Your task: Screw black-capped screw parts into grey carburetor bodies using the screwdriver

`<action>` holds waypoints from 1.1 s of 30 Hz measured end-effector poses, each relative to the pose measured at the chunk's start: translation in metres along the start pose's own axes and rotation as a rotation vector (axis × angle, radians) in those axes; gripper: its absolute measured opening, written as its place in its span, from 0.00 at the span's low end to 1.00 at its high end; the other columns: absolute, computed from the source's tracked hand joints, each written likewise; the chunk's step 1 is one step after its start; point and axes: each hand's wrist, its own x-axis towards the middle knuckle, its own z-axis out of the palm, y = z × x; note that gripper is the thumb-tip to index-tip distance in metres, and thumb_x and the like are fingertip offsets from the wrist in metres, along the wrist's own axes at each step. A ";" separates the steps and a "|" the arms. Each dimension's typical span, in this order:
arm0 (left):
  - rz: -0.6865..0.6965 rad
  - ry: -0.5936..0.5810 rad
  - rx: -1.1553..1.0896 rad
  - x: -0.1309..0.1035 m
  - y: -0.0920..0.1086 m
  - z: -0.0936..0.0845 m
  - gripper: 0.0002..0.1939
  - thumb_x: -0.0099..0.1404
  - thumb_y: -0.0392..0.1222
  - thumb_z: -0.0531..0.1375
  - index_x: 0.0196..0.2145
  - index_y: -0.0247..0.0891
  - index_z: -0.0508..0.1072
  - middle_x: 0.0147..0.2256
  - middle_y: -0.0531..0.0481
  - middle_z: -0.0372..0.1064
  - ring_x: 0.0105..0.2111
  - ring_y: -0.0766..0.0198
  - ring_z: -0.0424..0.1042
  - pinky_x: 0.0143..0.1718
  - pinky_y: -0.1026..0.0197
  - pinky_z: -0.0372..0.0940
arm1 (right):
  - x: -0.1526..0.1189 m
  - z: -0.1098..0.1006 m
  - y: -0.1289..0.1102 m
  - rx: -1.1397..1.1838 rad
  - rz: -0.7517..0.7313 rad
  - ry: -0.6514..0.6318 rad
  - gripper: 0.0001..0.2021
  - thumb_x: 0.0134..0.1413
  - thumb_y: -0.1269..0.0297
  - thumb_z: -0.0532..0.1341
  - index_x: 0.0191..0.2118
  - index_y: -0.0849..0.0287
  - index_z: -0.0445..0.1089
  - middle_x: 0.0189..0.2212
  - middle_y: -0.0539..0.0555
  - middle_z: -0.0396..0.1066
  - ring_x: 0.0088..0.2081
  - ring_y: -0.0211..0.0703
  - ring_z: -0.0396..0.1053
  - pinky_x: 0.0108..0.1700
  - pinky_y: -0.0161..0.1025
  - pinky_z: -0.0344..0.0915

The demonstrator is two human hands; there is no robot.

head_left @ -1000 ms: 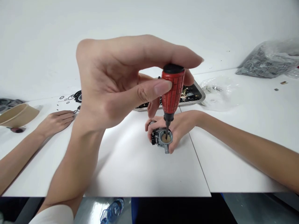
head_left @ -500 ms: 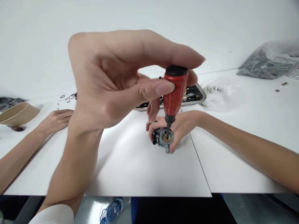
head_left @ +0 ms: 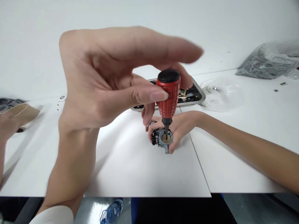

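Note:
My left hand (head_left: 100, 77) grips a red screwdriver (head_left: 168, 93) with a black cap, thumb and middle finger against the handle. Its index finger stretches out above the cap, apart from it. The screwdriver points down, and its tip is in the round bore of a small grey metal carburetor (head_left: 160, 143), at a brass-coloured disc. Around the carburetor my right hand (head_left: 178, 127) is closed, holding it on the white table; the fingers at its far side are partly hidden.
Behind my hands stands a metal tray (head_left: 199, 93) of small parts. To its right lie a clear plastic bag (head_left: 221, 96) and a larger bag of grey parts (head_left: 263, 62). At left, a co-worker's hand (head_left: 7, 126) touches a tan paper bowl (head_left: 25, 115). Small rings (head_left: 62, 97) lie nearby.
My left hand and the screwdriver handle have shifted slightly left, and the index finger has lifted off the cap. The co-worker's hand has moved left from the table to the bowl.

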 end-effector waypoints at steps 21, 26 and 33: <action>0.166 -0.125 -0.035 0.008 -0.003 0.003 0.22 0.63 0.30 0.65 0.51 0.53 0.76 0.39 0.56 0.77 0.38 0.56 0.79 0.26 0.57 0.76 | 0.001 0.001 -0.003 -0.035 0.047 0.003 0.26 0.41 0.60 0.76 0.49 0.51 0.73 0.56 0.53 0.64 0.57 0.53 0.64 0.58 0.40 0.66; 0.162 -0.088 -0.035 0.009 -0.001 0.003 0.12 0.63 0.30 0.64 0.41 0.44 0.80 0.34 0.60 0.75 0.31 0.72 0.76 0.24 0.69 0.71 | 0.002 0.001 -0.003 -0.017 0.030 -0.001 0.26 0.42 0.60 0.75 0.49 0.51 0.72 0.57 0.53 0.64 0.57 0.51 0.64 0.58 0.38 0.66; 0.137 -0.102 -0.056 0.008 -0.004 -0.001 0.12 0.65 0.30 0.61 0.43 0.41 0.81 0.41 0.53 0.77 0.32 0.63 0.80 0.19 0.66 0.70 | 0.001 0.001 -0.001 -0.003 -0.009 0.003 0.25 0.42 0.61 0.75 0.49 0.50 0.72 0.57 0.52 0.63 0.57 0.49 0.63 0.58 0.37 0.65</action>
